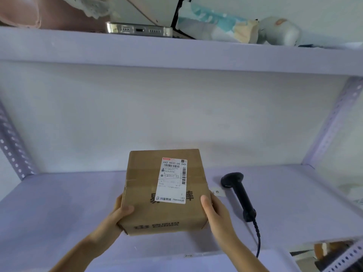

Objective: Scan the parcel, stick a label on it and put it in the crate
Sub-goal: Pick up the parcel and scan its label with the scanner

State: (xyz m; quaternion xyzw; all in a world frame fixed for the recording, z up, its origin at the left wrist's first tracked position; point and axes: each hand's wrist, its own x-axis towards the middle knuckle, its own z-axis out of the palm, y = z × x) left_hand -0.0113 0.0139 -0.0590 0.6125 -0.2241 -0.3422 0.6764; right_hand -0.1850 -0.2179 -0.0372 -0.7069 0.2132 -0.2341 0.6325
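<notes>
A brown cardboard parcel (143, 193) sits low in the middle of the view over the white shelf (59, 203). A white shipping label (171, 181) with barcodes is stuck on its top face. My left hand (119, 213) grips the parcel's left near corner, thumb on top. My right hand (213, 210) presses against its right side, thumb on the top edge. A black handheld barcode scanner (238, 193) lies on the shelf just right of the parcel, its coiled cable (258, 238) trailing over the front edge. No crate is in view.
A small white paper slip (217, 192) lies between the parcel and the scanner. The upper shelf (176, 55) carries a phone (139, 29), plastic bags and other items. Perforated metal uprights (11, 146) stand at both sides.
</notes>
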